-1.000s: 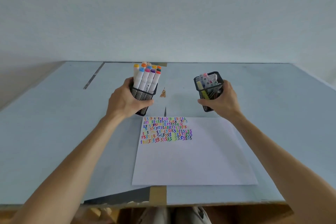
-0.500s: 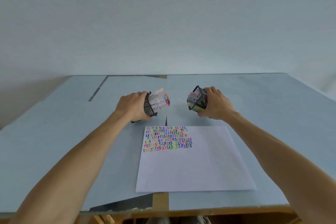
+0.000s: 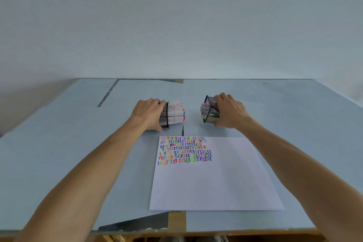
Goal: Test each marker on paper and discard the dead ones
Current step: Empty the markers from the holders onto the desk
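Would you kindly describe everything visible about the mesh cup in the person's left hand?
The black wire-mesh cup lies tipped on its side just beyond the paper's top-left corner, its open mouth facing right. The left hand grips it from the left. White-barrelled markers with coloured caps stick out of its mouth, pointing toward the other cup.

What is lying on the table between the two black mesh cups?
Nothing lies there. In the head view, only bare table shows between the left cup and right cup, apart from a seam.
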